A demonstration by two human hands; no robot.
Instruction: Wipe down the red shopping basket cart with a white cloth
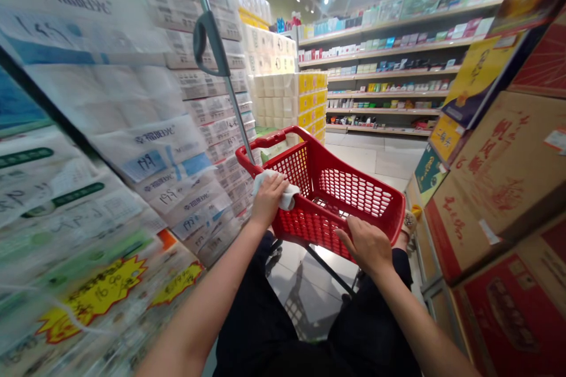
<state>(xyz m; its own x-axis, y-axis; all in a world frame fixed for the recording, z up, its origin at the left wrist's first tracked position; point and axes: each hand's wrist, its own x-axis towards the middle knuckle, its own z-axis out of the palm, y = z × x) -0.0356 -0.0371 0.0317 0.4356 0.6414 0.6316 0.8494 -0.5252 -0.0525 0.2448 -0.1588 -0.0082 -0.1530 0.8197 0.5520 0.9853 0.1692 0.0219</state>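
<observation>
A red plastic shopping cart with perforated walls stands sideways in front of me, between my knees. My left hand presses a pale cloth onto the cart's near rim, close to the handle end. The fingers are closed over the cloth, which bunches out on both sides. Farther right, my right hand grips the same near rim, its fingers hooked over the edge. The basket's inside shows no goods. A grey metal pole with a dark plastic handle rises beside the cart's handle bar.
Stacked packs of tissue paper with handwritten prices fill the left side. Cardboard boxes are piled close on the right. Yellow-and-white paper packs stand behind the cart. Shelves of small boxed goods line the back, beyond a tiled floor.
</observation>
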